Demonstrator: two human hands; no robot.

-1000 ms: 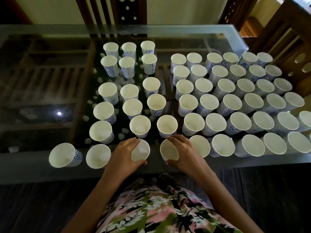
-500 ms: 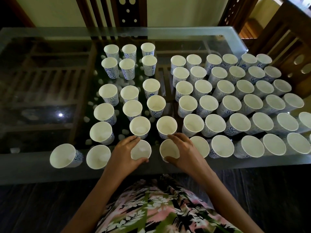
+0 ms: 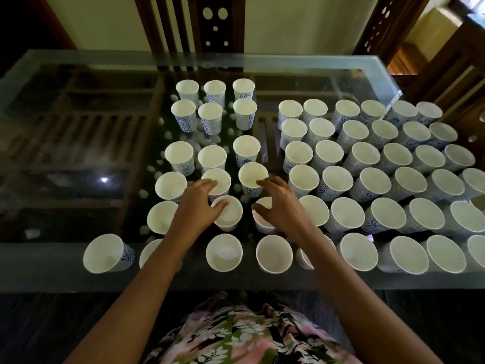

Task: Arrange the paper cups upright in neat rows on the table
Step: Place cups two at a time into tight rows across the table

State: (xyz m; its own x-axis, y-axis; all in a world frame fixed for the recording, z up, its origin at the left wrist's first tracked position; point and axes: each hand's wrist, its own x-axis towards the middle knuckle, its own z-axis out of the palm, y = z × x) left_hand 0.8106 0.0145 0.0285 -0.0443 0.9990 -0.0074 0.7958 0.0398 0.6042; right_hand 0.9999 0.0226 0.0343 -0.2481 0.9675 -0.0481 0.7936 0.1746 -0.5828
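Many white paper cups with blue patterns stand upright in rows on the glass table (image 3: 65, 269). My left hand (image 3: 198, 208) hovers over the second row from the front. Its thumb lies at the rim of one cup (image 3: 229, 216) and its fingers reach the near rim of the cup behind (image 3: 219, 178). My right hand (image 3: 279, 203) is spread the same way, thumb at the rim of a partly hidden cup (image 3: 262, 219) and fingertips on a farther cup (image 3: 252, 176). Neither hand is closed round a cup. Two front-row cups (image 3: 223, 252) (image 3: 273, 253) stand free below my wrists.
A dense block of cups (image 3: 380, 179) fills the right half of the table. A looser three-column group (image 3: 215, 111) runs up the middle. One cup (image 3: 105, 253) stands alone at the front left. Wooden chairs (image 3: 215, 24) stand behind the table.
Both hands let go of the two front-row cups and moved forward over the second row. The two cups stay standing near the table's front edge.
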